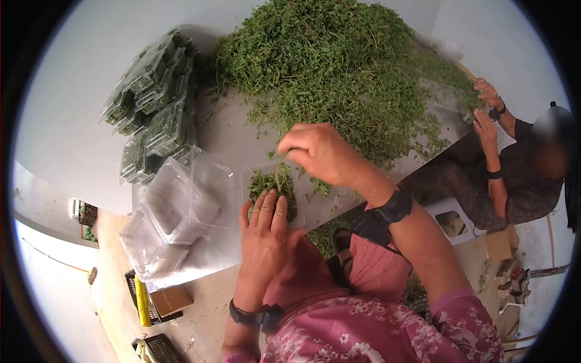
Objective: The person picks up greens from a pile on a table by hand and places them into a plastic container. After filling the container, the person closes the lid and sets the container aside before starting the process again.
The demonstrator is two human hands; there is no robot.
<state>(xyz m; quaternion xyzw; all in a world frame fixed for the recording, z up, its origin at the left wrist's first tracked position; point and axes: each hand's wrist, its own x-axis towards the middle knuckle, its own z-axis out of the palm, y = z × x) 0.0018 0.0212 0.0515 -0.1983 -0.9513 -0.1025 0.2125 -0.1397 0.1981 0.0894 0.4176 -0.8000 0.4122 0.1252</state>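
My left hand (264, 227) lies with its fingers stretched over green leafy herbs (280, 181) in a see-through plastic container (301, 209) near the table's edge. Just above that container, my right hand (321, 154) is closed in a pinch on a thin herb sprig (280, 158). The sprig hangs down toward the herbs under my left fingers. Behind my right hand spreads a large heap of loose green herbs (327, 60).
Stacked unfilled plastic containers (175, 202) stand left of my hands, with filled, closed containers (160, 124) piled behind them. Across the table corner at right sits another person (514, 175), hands at the herbs. Black crates (160, 349) and a cardboard box (171, 300) are on the floor.
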